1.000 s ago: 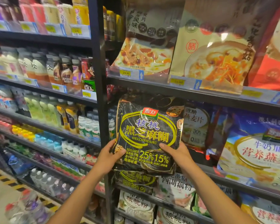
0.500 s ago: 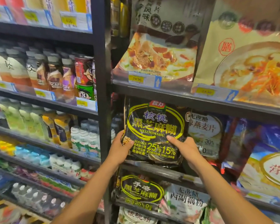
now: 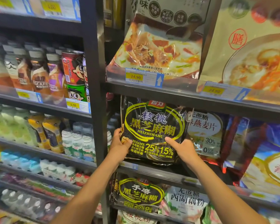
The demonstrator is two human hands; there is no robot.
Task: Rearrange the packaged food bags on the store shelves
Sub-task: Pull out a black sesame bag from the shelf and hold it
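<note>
The black bag (image 3: 153, 131) is grasped at its lower corners by the left hand (image 3: 120, 145) and right hand (image 3: 182, 148), upright on the shelf (image 3: 152, 171).

Bright, even store light. Glare on soup bag (image 3: 160, 50) film. Dark under each shelf (image 3: 184, 94). Black bag (image 3: 152, 130) sharp; bottles (image 3: 39, 75) and frame edges smeared, bowed.

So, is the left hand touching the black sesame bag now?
Touching. The head view shows the left hand curled round the lower left edge of the black sesame bag, with its thumb lying on the front.
</note>
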